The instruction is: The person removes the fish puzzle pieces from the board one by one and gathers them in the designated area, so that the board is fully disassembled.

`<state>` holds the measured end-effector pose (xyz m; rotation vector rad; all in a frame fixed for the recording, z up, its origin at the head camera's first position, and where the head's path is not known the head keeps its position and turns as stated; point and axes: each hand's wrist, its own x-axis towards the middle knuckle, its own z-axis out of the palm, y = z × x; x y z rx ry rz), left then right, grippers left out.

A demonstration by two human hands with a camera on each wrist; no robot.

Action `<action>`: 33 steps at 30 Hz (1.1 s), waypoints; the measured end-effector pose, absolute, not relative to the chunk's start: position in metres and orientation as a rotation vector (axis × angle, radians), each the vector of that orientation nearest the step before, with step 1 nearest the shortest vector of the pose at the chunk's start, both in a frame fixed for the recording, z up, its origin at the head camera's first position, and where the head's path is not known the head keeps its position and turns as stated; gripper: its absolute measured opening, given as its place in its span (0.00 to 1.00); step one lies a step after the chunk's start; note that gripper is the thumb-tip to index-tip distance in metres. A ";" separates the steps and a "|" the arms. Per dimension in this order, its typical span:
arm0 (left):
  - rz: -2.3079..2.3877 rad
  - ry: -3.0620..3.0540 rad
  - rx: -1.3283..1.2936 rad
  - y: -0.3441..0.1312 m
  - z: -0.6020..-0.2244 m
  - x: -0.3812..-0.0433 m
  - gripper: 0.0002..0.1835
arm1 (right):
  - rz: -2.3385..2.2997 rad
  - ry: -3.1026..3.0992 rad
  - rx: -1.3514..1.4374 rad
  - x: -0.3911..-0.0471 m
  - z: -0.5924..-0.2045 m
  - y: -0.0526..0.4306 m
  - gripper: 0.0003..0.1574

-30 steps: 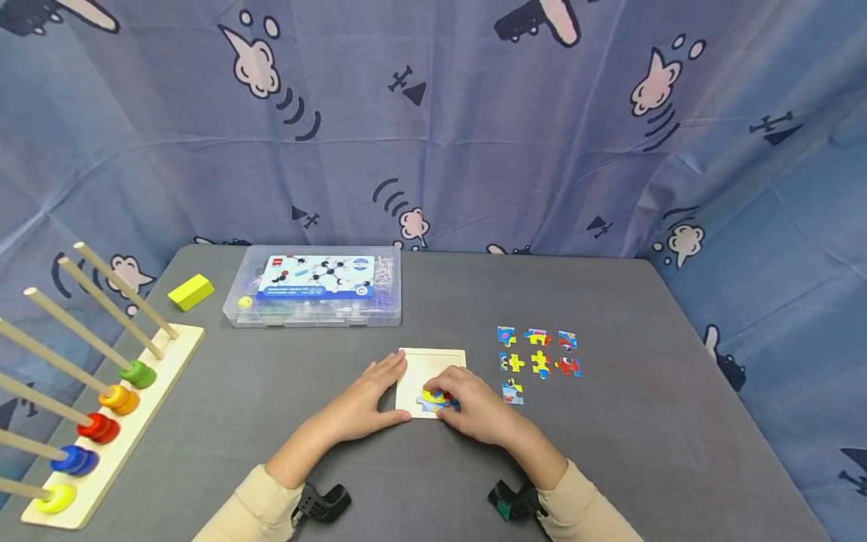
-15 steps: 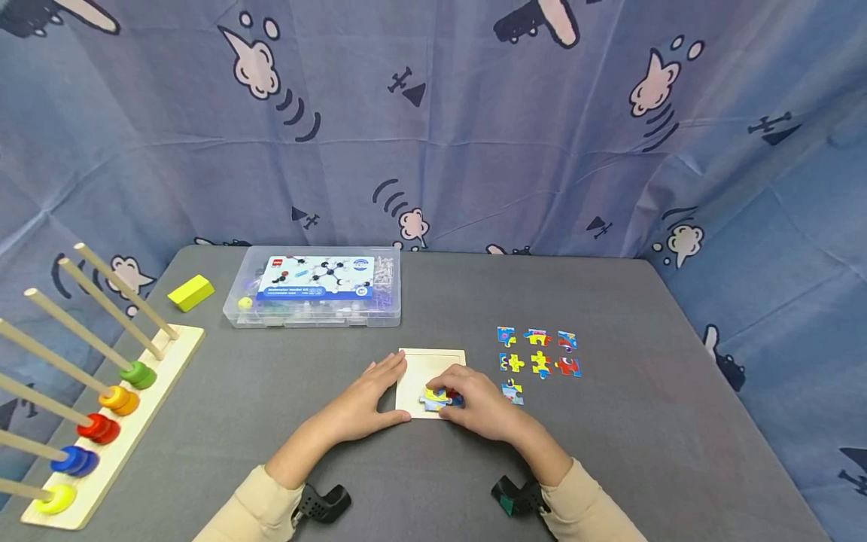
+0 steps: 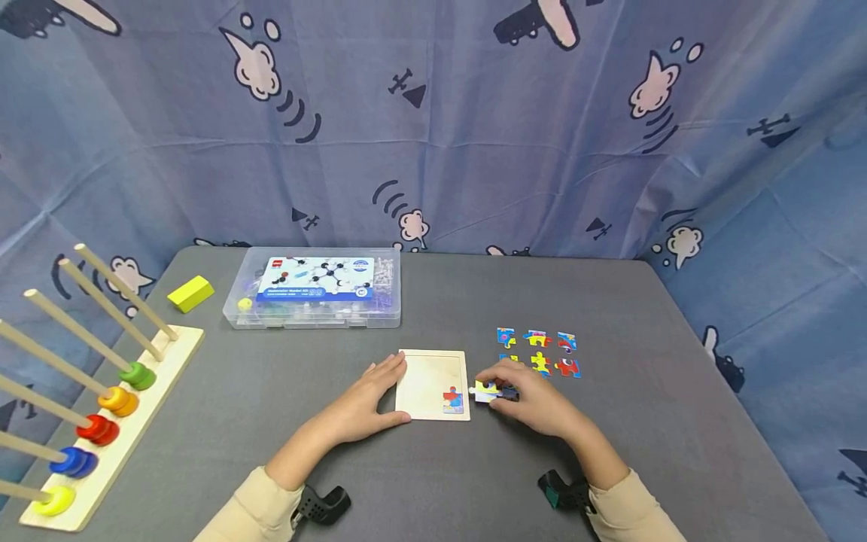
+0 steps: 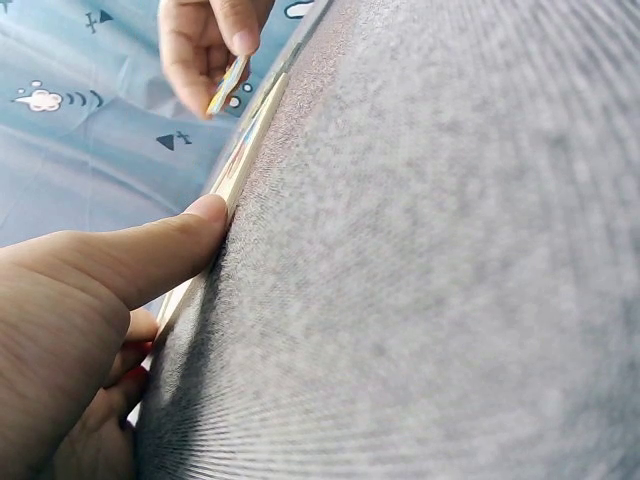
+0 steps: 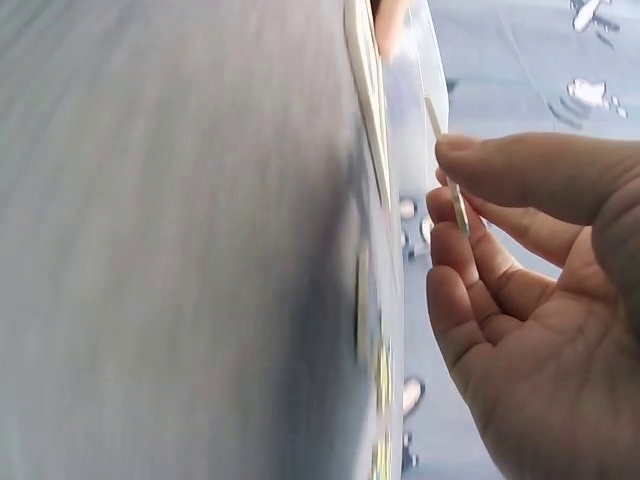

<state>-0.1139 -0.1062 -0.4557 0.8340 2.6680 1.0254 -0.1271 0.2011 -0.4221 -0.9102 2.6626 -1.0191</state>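
Observation:
In the head view, the thumb and fingers of my right hand [image 3: 531,395] pinch a yellow and pale blue jigsaw piece [image 3: 485,392], just right of a square wooden puzzle tray [image 3: 423,376]. The wrist views show this piece off the table, on edge to the camera. Another jigsaw piece [image 3: 453,400], red and blue, lies in the tray's lower right corner. My left hand [image 3: 369,399] rests against the tray's left side, fingers extended; its thumb [image 4: 190,235] touches the near edge. Several loose jigsaw pieces [image 3: 540,363] lie in rows beyond my right hand, which hides some of them.
A clear plastic kit box [image 3: 311,312] stands at the back left, with a yellow block [image 3: 191,293] beside it. On the far left is a wooden peg rack [image 3: 145,406] with coloured rings. A patterned blue curtain [image 3: 433,135] hangs behind the table [image 3: 643,421].
My right hand has moved right with the pinched jigsaw piece, from over the tray to beside it. The red and blue piece in the corner now shows fully. My left hand has stayed put.

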 end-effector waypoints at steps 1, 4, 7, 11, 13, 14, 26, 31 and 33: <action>1.030 2.665 0.834 -0.106 -0.456 -0.114 0.43 | -1.021 2.676 -0.900 -0.127 -0.422 0.207 0.21; 1.036 2.657 0.831 -0.106 -0.455 -0.114 0.43 | -1.007 2.720 -0.877 -0.125 -0.424 0.224 0.21; 1.038 2.655 0.826 -0.107 -0.455 -0.113 0.43 | -0.999 2.747 -0.846 -0.124 -0.425 0.239 0.21; 1.041 2.657 0.828 -0.107 -0.456 -0.114 0.43 | -0.994 2.773 -0.817 -0.122 -0.427 0.256 0.20; 1.041 2.656 0.831 -0.107 -0.456 -0.114 0.43 | -0.971 2.800 -0.796 -0.121 -0.427 0.263 0.20; 1.041 2.657 0.831 -0.107 -0.456 -0.114 0.43 | -0.958 2.810 -0.783 -0.120 -0.427 0.266 0.20; 1.034 2.658 0.826 -0.107 -0.456 -0.114 0.43 | -0.894 2.861 -0.759 -0.118 -0.433 0.283 0.20; 1.030 2.655 0.820 -0.107 -0.458 -0.115 0.44 | -0.876 2.879 -0.744 -0.120 -0.441 0.284 0.21; 1.030 2.654 0.820 -0.107 -0.458 -0.115 0.44 | -0.873 2.879 -0.739 -0.120 -0.443 0.285 0.21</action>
